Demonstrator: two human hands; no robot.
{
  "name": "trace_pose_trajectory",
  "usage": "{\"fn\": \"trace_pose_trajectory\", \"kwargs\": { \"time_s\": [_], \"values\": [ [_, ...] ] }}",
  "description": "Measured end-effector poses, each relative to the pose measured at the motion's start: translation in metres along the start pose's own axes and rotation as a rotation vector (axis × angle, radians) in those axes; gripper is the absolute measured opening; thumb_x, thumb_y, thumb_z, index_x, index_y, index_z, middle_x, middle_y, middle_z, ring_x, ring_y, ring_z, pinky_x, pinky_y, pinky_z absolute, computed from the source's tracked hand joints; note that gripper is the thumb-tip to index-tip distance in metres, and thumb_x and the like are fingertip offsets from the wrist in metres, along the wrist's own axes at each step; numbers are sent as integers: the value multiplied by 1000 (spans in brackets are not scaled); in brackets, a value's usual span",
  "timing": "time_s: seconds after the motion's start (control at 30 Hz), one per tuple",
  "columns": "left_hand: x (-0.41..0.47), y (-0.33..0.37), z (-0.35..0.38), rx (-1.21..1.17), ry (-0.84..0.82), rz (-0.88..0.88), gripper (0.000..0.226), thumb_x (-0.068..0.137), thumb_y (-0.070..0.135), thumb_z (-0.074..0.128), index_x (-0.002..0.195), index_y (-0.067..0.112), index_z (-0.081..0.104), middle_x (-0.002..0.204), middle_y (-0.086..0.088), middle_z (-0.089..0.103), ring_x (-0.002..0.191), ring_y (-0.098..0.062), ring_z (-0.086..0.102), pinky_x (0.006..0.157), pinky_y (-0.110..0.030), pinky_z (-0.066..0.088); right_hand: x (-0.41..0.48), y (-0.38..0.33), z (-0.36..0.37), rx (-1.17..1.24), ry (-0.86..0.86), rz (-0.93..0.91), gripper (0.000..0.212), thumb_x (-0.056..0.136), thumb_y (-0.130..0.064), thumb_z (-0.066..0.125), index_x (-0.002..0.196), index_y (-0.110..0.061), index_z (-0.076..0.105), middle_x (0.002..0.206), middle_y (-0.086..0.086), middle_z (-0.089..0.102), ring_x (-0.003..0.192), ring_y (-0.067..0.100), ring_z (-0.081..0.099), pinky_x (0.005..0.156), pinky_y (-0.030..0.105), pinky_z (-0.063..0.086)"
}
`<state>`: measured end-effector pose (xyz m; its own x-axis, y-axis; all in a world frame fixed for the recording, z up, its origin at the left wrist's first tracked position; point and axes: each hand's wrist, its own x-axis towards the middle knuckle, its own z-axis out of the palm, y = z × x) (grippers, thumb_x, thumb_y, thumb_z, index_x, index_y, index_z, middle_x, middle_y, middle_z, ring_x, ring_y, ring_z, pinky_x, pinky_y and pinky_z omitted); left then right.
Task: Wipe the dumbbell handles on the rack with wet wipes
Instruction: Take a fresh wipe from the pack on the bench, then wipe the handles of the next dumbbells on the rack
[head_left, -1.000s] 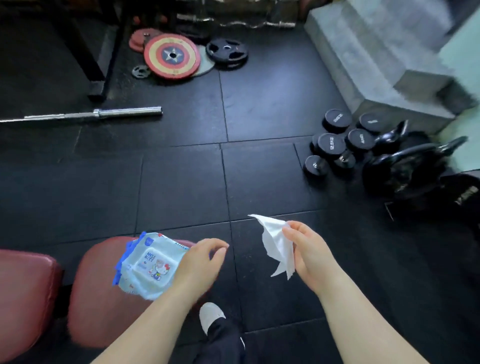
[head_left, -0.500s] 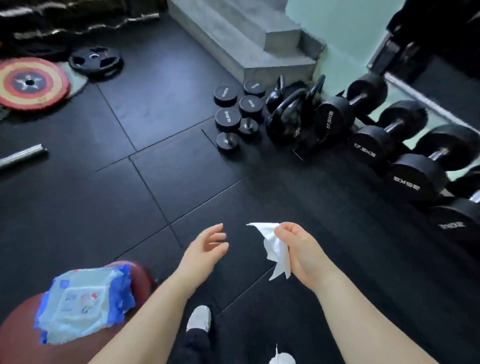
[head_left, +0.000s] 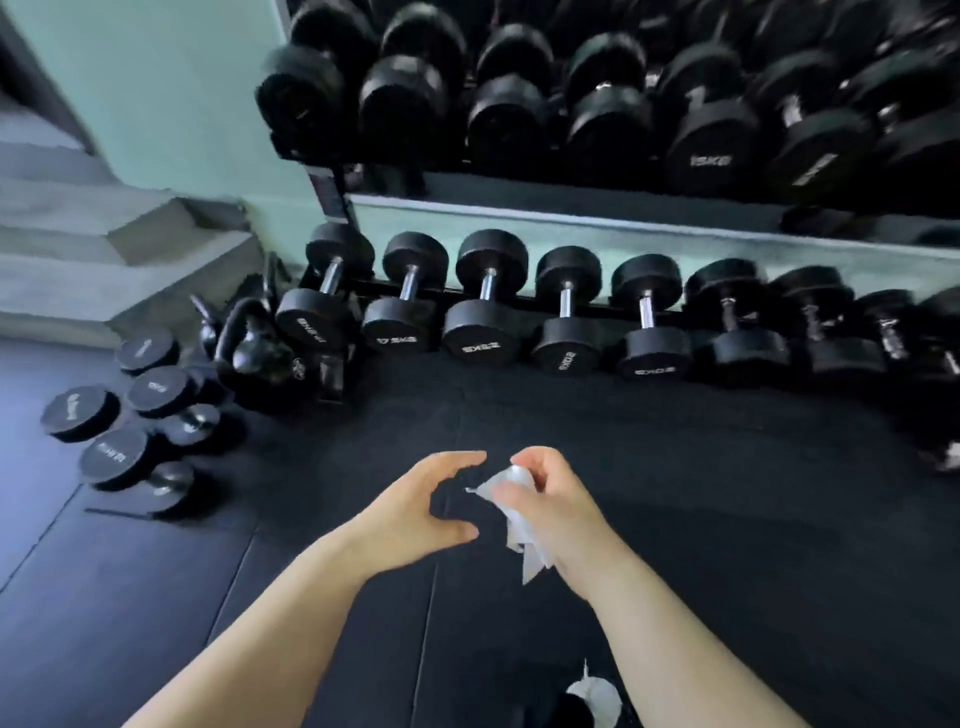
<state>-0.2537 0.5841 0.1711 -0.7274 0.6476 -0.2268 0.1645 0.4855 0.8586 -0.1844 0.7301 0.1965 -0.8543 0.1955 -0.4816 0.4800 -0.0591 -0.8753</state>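
A two-tier rack (head_left: 571, 213) holds several black dumbbells. The lower row (head_left: 485, 312) faces me with steel handles (head_left: 487, 285) showing between the heads. The upper row (head_left: 608, 119) is dark and blurred. My right hand (head_left: 556, 499) pinches a crumpled white wet wipe (head_left: 511, 512) that hangs below my fingers. My left hand (head_left: 415, 506) is beside it, empty, with fingers and thumb spread in a curve towards the wipe. Both hands are over the black floor, well short of the rack.
Loose small dumbbells (head_left: 111, 415) and black kettlebells (head_left: 254, 348) stand on the floor at the left. Grey concrete steps (head_left: 104, 249) rise at the far left. A white shoe tip (head_left: 595, 699) shows at the bottom. Black rubber floor mats (head_left: 727, 519) lie between me and the rack.
The view has swung right from the bench and wipe packet to face the rack. My left hand let go of the packet and moved close to the wipe in my right hand.
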Motion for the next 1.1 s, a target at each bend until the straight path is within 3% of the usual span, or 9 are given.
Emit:
{"fn": "trace_pose_trajectory", "kwargs": {
  "time_s": [0.1,0.17,0.27,0.33,0.47,0.6,0.8,0.97,1.1],
  "values": [
    [72,51,39,25,31,61,36,81,8,66,81,42,56,96,28,51,90,18,47,76,2,32,16,-17,-85,190,24,27,8,90,-21,49,98,-18,48,86,-3,54,67,13,50,56,23,40],
    [118,90,61,-51,21,29,33,83,7,63,66,35,62,81,23,60,75,13,55,70,-1,37,27,-24,-142,192,76,15,5,91,-24,48,92,-19,50,88,-4,52,75,9,49,63,20,39],
    [182,149,89,-130,-56,27,28,86,1,55,72,22,67,79,10,66,74,-3,59,68,-12,45,42,-33,-220,11,113,-79,7,87,-24,56,91,-23,51,92,-9,51,80,2,49,65,11,40],
    [223,186,109,-129,-80,48,24,85,-3,49,73,12,63,71,1,60,66,-11,53,60,-16,42,52,-41,-261,-154,124,-107,23,80,-26,64,98,-28,49,100,-10,51,85,-4,48,68,9,39],
    [310,246,154,48,-10,157,29,83,0,46,58,16,48,50,10,41,48,-6,35,41,-9,28,76,-53,-330,-325,396,-204,34,79,-34,63,109,-30,49,106,-17,52,95,-6,48,71,5,38],
    [400,299,202,250,-132,263,20,87,15,48,69,18,53,62,5,52,56,-10,45,52,-19,35,112,-73,-407,-228,543,-200,43,79,-36,63,111,-38,36,97,-21,52,95,-4,51,80,12,42],
    [519,381,275,424,-358,378,18,84,24,53,66,24,56,71,10,57,71,-10,55,60,-21,42,160,-90,-522,-117,821,-71,28,82,-32,59,106,-28,45,88,-18,55,89,4,57,73,18,47],
    [574,437,357,682,-659,471,35,73,23,60,43,15,44,50,2,43,49,-17,39,47,-21,29,164,-87,-607,45,957,29,9,88,-24,51,79,-24,51,68,-9,54,59,3,51,48,11,37],
    [622,466,409,465,-810,363,27,79,26,63,54,17,59,52,10,53,53,-7,46,51,-16,38,151,-77,-677,298,904,1,21,89,-11,51,72,-18,63,56,-14,57,52,-3,54,49,9,39]
  ]
}}
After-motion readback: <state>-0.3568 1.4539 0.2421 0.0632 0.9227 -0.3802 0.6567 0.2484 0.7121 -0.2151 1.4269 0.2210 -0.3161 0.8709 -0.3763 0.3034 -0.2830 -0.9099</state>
